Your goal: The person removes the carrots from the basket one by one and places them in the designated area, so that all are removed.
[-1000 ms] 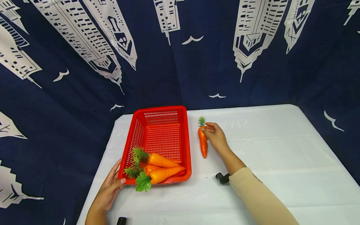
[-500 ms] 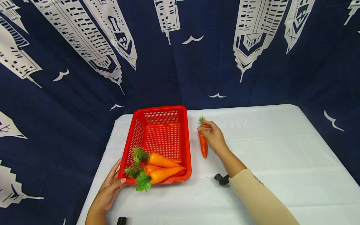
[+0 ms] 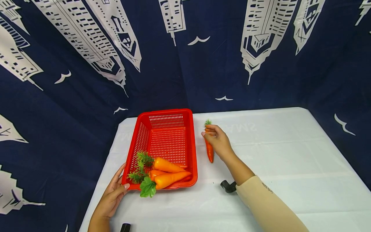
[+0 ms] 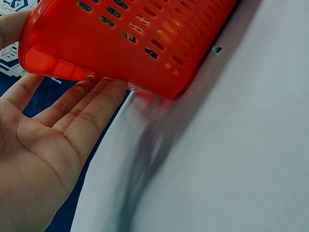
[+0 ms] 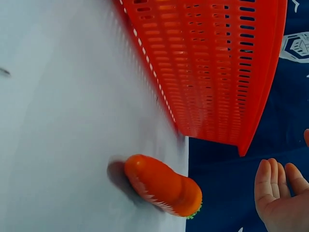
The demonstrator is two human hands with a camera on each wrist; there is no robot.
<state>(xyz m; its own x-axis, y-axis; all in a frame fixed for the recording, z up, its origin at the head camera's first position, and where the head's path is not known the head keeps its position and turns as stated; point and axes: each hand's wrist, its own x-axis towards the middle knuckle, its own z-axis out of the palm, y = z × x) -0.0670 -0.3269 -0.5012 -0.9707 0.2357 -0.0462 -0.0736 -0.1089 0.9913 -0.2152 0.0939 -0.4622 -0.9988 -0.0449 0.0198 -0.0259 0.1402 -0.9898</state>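
Note:
My left hand (image 3: pixel 111 195) holds the near left corner of a red plastic basket (image 3: pixel 194 145), thumb over its rim. In the left wrist view the fingertips (image 4: pixel 116 89) bear on the basket's underside. Three orange carrots (image 3: pixel 171 180) with green tops lie in the basket's near end. To the right of the basket, a redder carrot (image 3: pixel 210 153) lies on the white tablecloth, its top pointing away. My right hand (image 3: pixel 219 141) hovers over its upper part, fingers loosely bent. The right wrist view shows this hand (image 5: pixel 285 205) apart from the carrot (image 5: pixel 161 186).
The white table (image 3: pixel 278 151) stretches away to the right. Behind it hangs a dark blue curtain (image 3: pixel 208 71) printed with white buildings and birds. A black device (image 3: pixel 229 187) shows by the right sleeve, and another black piece (image 3: pixel 125 227) near the left wrist.
My right hand has shifted slightly left across the carrot, its thumb now past the carrot's left side. The carrot, the basket and my left hand stay where they were.

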